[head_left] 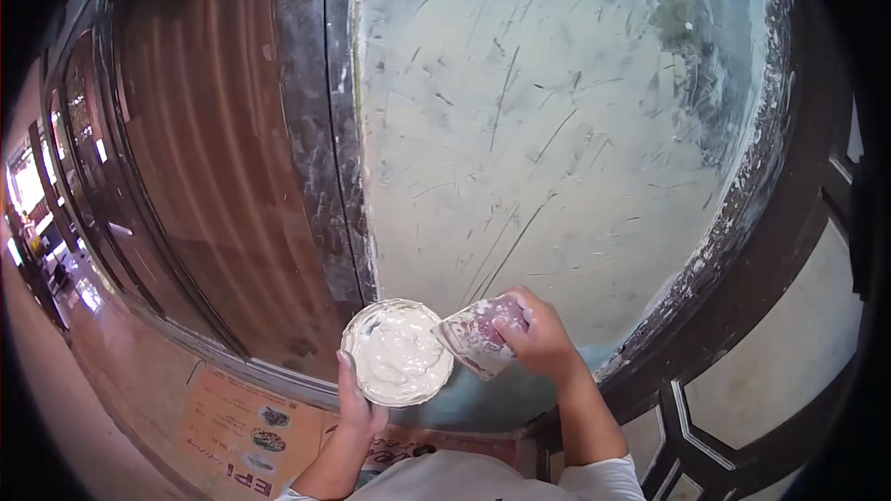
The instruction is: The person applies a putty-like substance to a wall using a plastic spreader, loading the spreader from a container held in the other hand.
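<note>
My left hand (357,397) grips a round tub (351,339) from its left side, its thumb up along the rim. Smooth white putty (399,362) fills the tub, with a dark mark near its upper left edge. In my right hand (536,334) is a wide, flat putty knife (473,334), reddish and crusted with white paste. Its blade edge lies at the right rim of the tub; I cannot tell whether it touches. Before me stands a wall panel (548,176) coated in pale putty, scored with dark streaks and rougher, bare grey-green patches at the upper right.
A dark frame (325,130) borders the panel on the left, beside brown glazed panelling (204,111). Dark wood with pale inset panels (780,362) rises at the right. On the floor lies an orange printed sheet (232,422), at the lower left.
</note>
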A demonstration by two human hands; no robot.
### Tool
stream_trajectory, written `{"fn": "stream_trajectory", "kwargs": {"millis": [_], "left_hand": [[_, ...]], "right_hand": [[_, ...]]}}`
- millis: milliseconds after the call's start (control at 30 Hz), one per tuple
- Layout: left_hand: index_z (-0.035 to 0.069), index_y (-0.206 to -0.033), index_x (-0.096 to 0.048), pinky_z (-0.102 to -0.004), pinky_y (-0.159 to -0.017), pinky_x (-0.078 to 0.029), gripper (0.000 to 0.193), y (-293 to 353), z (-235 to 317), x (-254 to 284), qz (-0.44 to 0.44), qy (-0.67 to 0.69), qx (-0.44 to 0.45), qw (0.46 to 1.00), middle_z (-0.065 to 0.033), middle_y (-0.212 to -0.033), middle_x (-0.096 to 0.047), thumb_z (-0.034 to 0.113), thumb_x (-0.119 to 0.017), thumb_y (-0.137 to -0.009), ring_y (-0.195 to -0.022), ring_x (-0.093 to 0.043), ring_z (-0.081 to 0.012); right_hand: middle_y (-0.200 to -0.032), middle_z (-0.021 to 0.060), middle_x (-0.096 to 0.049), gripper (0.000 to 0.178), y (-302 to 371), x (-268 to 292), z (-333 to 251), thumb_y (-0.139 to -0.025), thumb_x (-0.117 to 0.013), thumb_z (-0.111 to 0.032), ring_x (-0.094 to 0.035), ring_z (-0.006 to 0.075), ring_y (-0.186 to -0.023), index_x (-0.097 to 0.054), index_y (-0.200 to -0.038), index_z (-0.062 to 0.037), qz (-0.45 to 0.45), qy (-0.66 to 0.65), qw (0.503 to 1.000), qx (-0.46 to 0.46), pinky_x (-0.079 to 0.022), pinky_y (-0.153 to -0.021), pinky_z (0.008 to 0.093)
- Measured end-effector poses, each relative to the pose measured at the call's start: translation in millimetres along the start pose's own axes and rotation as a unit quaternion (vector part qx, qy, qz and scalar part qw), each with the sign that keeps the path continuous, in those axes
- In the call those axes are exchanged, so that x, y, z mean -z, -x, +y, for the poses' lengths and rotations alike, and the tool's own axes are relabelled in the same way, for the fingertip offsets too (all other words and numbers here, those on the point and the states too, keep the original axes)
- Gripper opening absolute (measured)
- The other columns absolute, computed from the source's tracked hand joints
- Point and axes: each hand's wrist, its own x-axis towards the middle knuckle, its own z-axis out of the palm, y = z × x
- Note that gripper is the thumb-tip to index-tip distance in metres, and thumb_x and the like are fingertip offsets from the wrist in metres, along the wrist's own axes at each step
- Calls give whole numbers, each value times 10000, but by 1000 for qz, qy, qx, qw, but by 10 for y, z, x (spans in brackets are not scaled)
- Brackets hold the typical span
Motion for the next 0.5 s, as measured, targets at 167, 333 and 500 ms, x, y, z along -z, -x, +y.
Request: {"fn": "stream_trajectory", "kwargs": {"millis": [167,333,500], "left_hand": [[72,-1458,-358,-438,-1113,-376,649,8,47,126,-4,1,20,1000,-135,-1463,-441,545,-331,-1014,-1323,-457,-297],[72,-1477,-325,-424,-1143,-329,663,38,102,270,6,8,51,999,-127,-1492,-408,550,-286,-1020,-1359,-414,-284],[76,-1461,-356,-438,-1121,-360,656,7,184,456,11,13,33,999,-126,-1464,-443,554,-316,-1013,-1328,-448,-290]], "right_hand": [[-921,182,-676,297,-217,-179,-53,-811,-601,-85,-684,306,-866,-568,-1101,-35,63,37,995,75,-515,-778,378],[-1103,73,-621,330,-164,-265,316,-844,-523,35,-561,149,-1054,-545,-1165,-40,87,-53,989,105,-436,-912,284],[-1148,69,-595,410,-32,-349,155,-832,-643,-19,-545,156,-1106,-524,-1223,-52,24,-132,991,16,-416,-972,294]]}}
